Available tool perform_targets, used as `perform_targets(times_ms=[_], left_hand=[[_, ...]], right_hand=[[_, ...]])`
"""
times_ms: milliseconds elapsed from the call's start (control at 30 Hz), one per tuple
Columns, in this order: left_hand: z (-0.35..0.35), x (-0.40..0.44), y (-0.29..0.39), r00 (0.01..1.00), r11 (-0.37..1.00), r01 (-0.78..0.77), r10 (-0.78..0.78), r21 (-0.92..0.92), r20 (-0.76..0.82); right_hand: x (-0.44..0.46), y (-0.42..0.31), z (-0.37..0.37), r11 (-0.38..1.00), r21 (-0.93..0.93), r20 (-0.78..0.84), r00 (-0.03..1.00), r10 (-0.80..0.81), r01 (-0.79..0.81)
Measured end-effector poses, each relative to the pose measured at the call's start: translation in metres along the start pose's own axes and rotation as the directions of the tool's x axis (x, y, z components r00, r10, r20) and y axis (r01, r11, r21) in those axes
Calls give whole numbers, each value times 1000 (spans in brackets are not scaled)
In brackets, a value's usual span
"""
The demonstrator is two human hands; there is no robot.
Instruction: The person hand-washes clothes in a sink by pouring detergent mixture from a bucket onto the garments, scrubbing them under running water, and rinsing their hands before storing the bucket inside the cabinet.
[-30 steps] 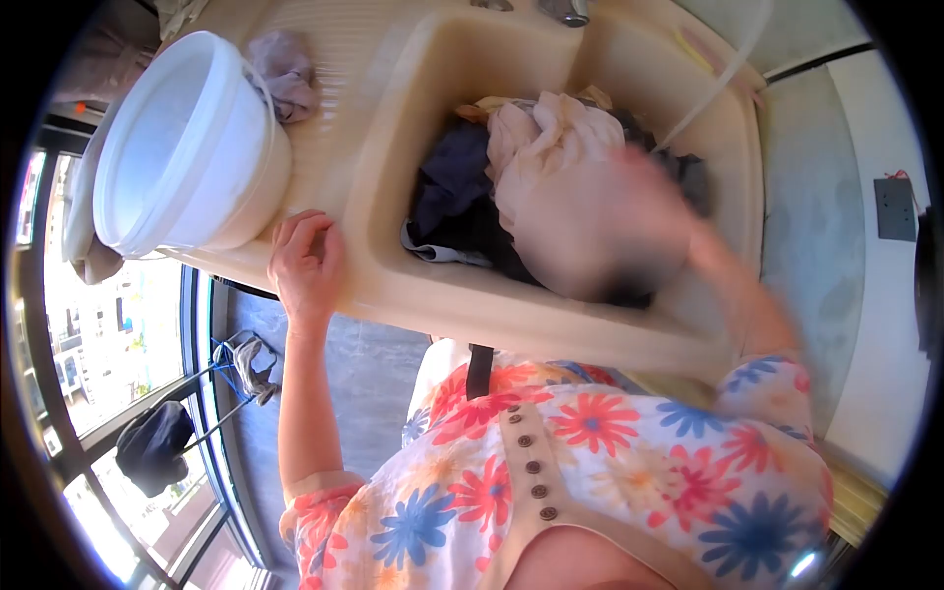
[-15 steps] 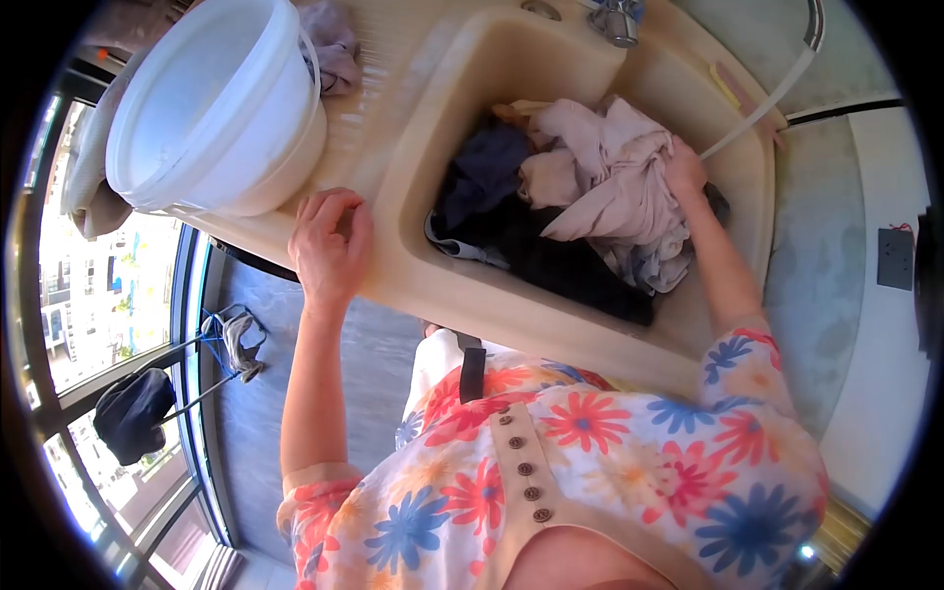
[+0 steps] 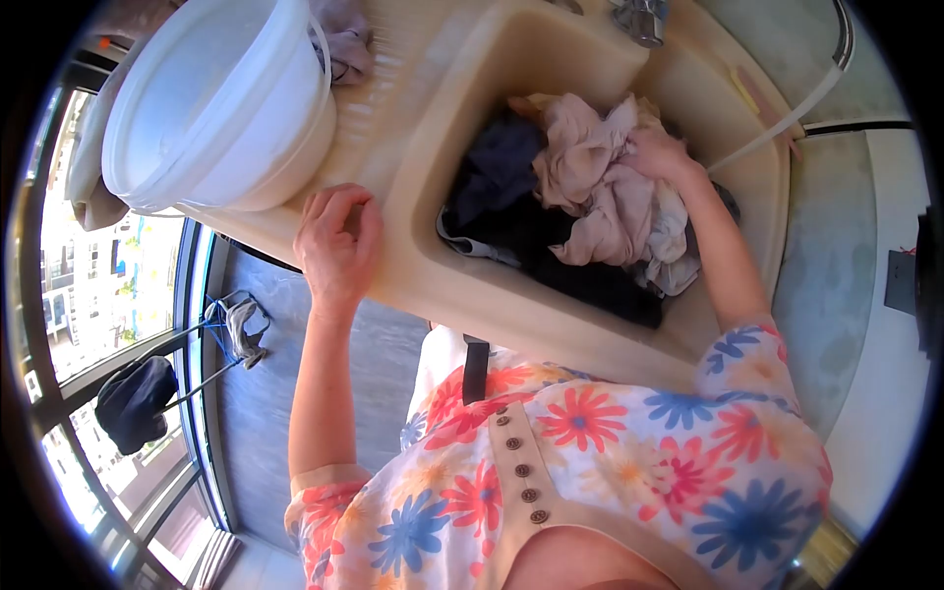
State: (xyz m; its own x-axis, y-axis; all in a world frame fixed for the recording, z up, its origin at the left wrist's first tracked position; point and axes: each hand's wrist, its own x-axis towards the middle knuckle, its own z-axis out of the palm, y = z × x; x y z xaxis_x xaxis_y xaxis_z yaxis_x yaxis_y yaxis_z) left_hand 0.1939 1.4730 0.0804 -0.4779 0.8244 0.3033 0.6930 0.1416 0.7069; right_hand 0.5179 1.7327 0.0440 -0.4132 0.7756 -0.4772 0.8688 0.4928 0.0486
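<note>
Sink unit (image 3: pixel 531 315), beige, spans top centre, w/ ridged drainboard (image 3: pixel 379 138) at L & deep basin (image 3: pixel 580 67) at R. Person in short-sleeved shirt (image 3: pixel 580 482), white w/ red, blue & pale orange flowers, is at its front edge, seen from above. Dark-framed window (image 3: pixel 128 265) runs along far L. Lg white bucket (image 3: pixel 270 147) stands on the drainboard. Clothes are heaped in the basin: crumpled pink cloth (image 3: pixel 615 206) on top, black cloth (image 3: pixel 590 280) toward the front, navy cloth (image 3: pixel 497 167) at L. Person's L hand (image 3: pixel 336 241) is at the unit's front edge, btwn bucket & basin, fingers loosely curled, gap btwn thumb & forefinger. R hand (image 3: pixel 661 152) reaches into the basin onto the pink cloth; its fingertips are partly hidden in folds, so can't tell if they're clamped on it or just pressing. Sm. greyish-mauve cloth (image 3: pixel 344 44) lies just beside the bucket. Chrome tap (image 3: pixel 644 22) is behind the basin; thin white hose (image 3: pixel 787 124) slants in at R.
</note>
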Motion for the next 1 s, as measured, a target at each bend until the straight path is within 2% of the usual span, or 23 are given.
perform_targets(times_ms=[67,133,200,267,367,467,567,600,633,700,833,900,933,967,1000], left_hand=[[0,1,2,1000,1000,5,-5,7,2],[-1,1,2,1000,1000,18,-18,6,8],[-1,1,3,1000,1000,16,-16,1,3],[-2,2,5,1000,1000,-6,6,-7,-11],[-2,0,2,1000,1000,-9,9,6,-5],[-1,-1,0,999,1000,-29,29,-6,-17],[-2,-1,1,1000,1000,-15,15,-2,-11],[-3,-1,2,1000,1000,-19,20,11,-15],[-2,-1,3,1000,999,-24,25,23,-16],[-1,-2,3,999,999,-30,30,36,-13],[0,-3,-1,999,999,-35,35,24,-14],[0,-3,-2,999,999,-42,42,15,-17],[0,-3,-2,999,999,-45,45,15,-17],[0,-2,-1,999,999,-47,47,14,-16],[0,-2,-1,999,999,-34,34,14,-11]], right_hand=[[-34,-34,-35,998,19,-198,979,-50,55],[-34,-56,5,936,98,-514,823,-242,337],[-43,-92,48,889,5,-421,807,-413,458],[-36,-113,109,933,-170,-408,839,-361,318],[-18,-109,98,956,-31,-298,910,-287,291],[-6,-89,102,911,250,-380,898,-220,329],[-30,-65,70,889,403,-342,937,-73,217],[-45,-53,47,711,686,-251,968,31,155],[-59,-40,28,452,889,-128,986,103,68],[-70,-16,17,162,965,-223,971,83,207],[-112,3,-43,117,945,-315,948,55,307],[-128,13,-57,170,938,-315,947,59,301],[-124,28,-48,152,957,-264,960,93,249],[-119,37,-39,564,818,-175,983,53,115],[-114,42,-30,865,502,-76,996,54,-9]])
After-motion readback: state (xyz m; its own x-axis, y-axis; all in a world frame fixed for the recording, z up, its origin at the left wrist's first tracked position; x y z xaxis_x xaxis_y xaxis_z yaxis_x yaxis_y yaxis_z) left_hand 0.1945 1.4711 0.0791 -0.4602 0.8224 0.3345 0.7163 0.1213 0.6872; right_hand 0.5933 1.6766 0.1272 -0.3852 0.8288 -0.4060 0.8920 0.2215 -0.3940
